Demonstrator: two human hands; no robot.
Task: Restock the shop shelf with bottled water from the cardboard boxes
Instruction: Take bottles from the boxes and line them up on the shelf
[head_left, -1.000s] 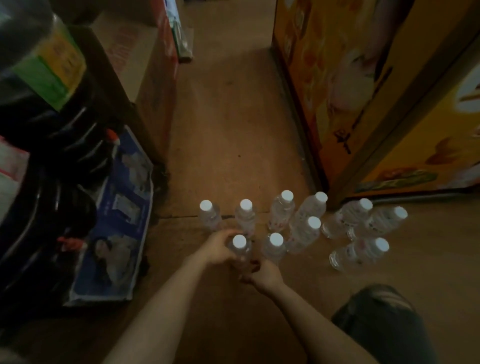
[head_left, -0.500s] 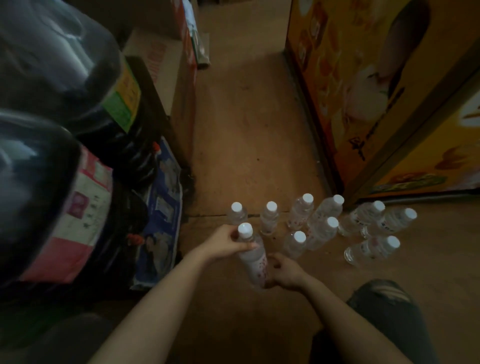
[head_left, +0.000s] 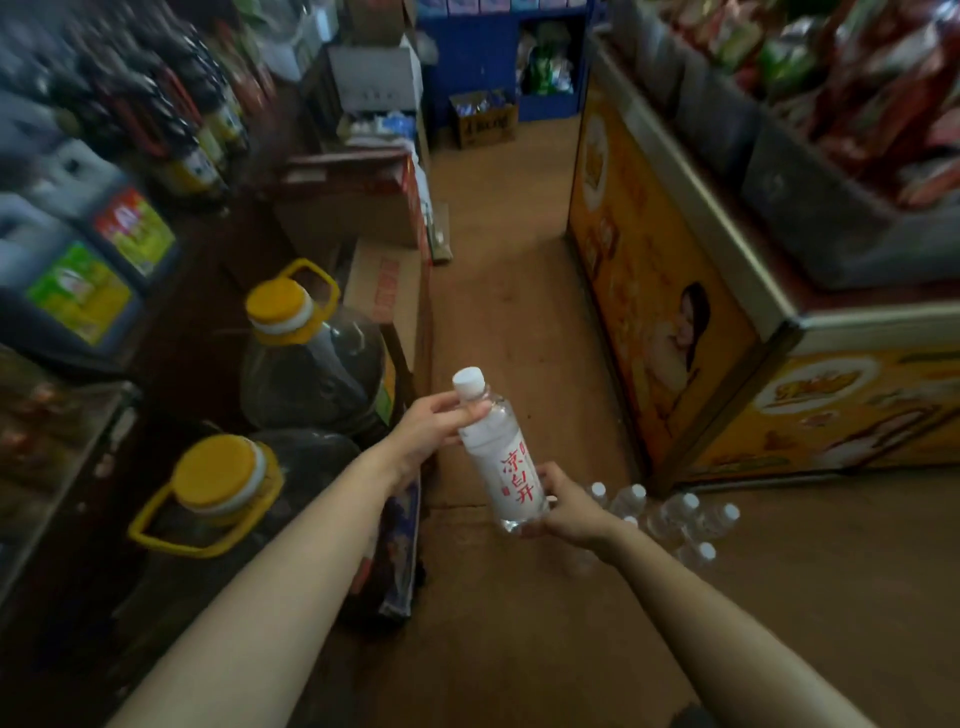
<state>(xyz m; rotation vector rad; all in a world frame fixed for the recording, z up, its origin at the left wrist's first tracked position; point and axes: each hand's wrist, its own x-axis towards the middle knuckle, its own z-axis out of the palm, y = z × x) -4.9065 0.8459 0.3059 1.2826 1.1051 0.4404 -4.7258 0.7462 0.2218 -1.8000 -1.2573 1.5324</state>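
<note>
One water bottle held up, the rest on the floor

The water bottle (head_left: 498, 457) is clear plastic with a white cap and a white label printed in red characters; it is capped and tilted, cap up and to the left, above the aisle floor. The other bottles (head_left: 675, 514), also white-capped, stand clustered on the brown floor below and to its right.

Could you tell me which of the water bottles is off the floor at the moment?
The water bottle with the red-lettered label: the left hand grips its neck and the right hand its base. The other bottles stand on the floor.
</note>
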